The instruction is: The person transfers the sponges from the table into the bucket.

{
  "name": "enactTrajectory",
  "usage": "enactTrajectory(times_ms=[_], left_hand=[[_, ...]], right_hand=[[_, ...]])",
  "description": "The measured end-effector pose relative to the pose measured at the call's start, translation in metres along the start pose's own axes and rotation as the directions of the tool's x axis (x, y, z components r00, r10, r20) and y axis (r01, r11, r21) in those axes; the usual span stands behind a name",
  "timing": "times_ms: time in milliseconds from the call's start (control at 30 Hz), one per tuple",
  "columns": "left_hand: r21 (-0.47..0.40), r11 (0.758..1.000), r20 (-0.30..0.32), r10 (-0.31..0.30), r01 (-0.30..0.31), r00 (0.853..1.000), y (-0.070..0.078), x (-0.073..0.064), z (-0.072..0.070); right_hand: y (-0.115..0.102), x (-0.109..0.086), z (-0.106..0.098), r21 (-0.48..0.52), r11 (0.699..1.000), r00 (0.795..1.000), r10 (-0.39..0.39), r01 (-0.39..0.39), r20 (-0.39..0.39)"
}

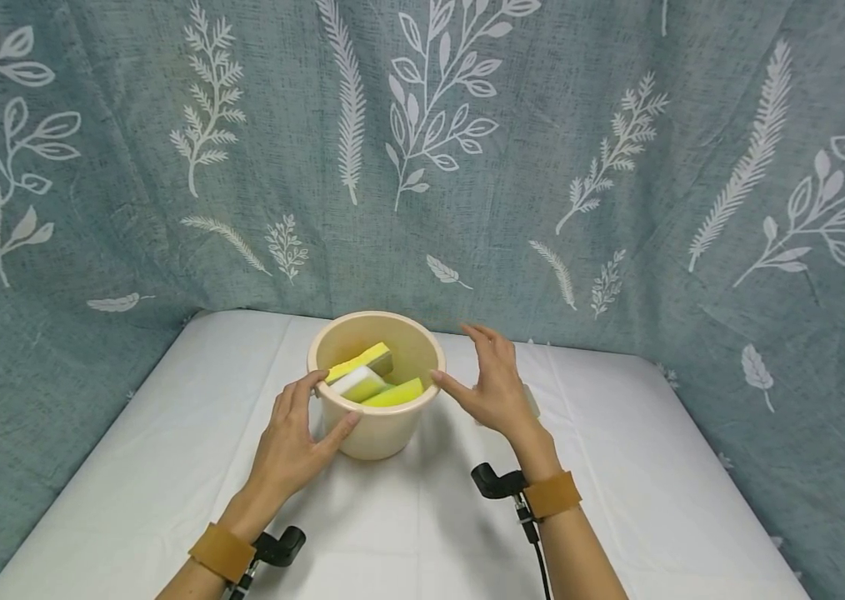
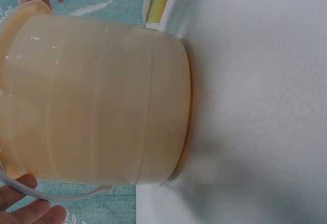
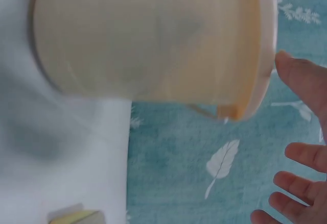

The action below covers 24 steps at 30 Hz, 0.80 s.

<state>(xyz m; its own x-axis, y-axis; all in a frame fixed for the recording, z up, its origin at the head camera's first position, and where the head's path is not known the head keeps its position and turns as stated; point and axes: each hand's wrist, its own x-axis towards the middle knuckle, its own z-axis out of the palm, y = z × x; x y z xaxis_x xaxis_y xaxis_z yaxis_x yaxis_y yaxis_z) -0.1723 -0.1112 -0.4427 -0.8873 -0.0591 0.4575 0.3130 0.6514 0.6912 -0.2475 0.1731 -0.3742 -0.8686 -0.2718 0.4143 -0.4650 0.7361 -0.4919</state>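
A cream plastic bucket (image 1: 377,433) stands upright on the table. Inside it lie a yellow sponge (image 1: 351,362) with a darker side, a white and yellow-green sponge (image 1: 357,383) and a yellow-green sponge (image 1: 396,393). My left hand (image 1: 289,437) holds the bucket at its left rim, thumb at the front; in the left wrist view its fingers (image 2: 31,211) meet the pale handle (image 2: 76,197). My right hand (image 1: 496,383) is beside the right rim with fingers spread. Its thumb (image 3: 301,83) is at the rim; contact is hard to tell.
Another sponge (image 1: 532,402) lies on the white-covered table (image 1: 617,500), partly hidden behind my right hand; its yellow side shows in the left wrist view. A blue-green leaf-patterned curtain (image 1: 505,167) hangs behind and along the sides of the table.
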Motion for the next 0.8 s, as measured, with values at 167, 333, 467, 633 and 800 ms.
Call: enactTrajectory(times_ms=[167, 333, 467, 633, 800], left_hand=[[0.001, 1.0, -0.002, 0.002, -0.002, 1.0, 0.0, 0.001, 0.0], [-0.002, 1.0, -0.002, -0.003, 0.003, 1.0, 0.001, 0.0, 0.001], [-0.003, 1.0, 0.0, -0.004, 0.004, 1.0, 0.0, 0.0, 0.001], [-0.002, 1.0, -0.004, 0.0, 0.0, 1.0, 0.0, 0.0, 0.002], [-0.002, 1.0, -0.007, -0.002, 0.002, 1.0, 0.0, 0.0, 0.002]], right_hand=[[0.014, -0.005, -0.002, -0.002, 0.999, 0.999, 0.041, -0.041, 0.002], [0.025, -0.009, -0.004, 0.007, 0.999, 0.999, 0.052, -0.052, -0.003], [0.034, -0.012, -0.003, 0.001, 0.997, 0.997, 0.075, -0.075, -0.005], [0.048, -0.014, 0.0, -0.032, 0.991, 0.991, 0.131, -0.13, 0.018], [0.067, -0.018, 0.005, -0.097, 0.976, 0.978, 0.201, -0.195, 0.052]])
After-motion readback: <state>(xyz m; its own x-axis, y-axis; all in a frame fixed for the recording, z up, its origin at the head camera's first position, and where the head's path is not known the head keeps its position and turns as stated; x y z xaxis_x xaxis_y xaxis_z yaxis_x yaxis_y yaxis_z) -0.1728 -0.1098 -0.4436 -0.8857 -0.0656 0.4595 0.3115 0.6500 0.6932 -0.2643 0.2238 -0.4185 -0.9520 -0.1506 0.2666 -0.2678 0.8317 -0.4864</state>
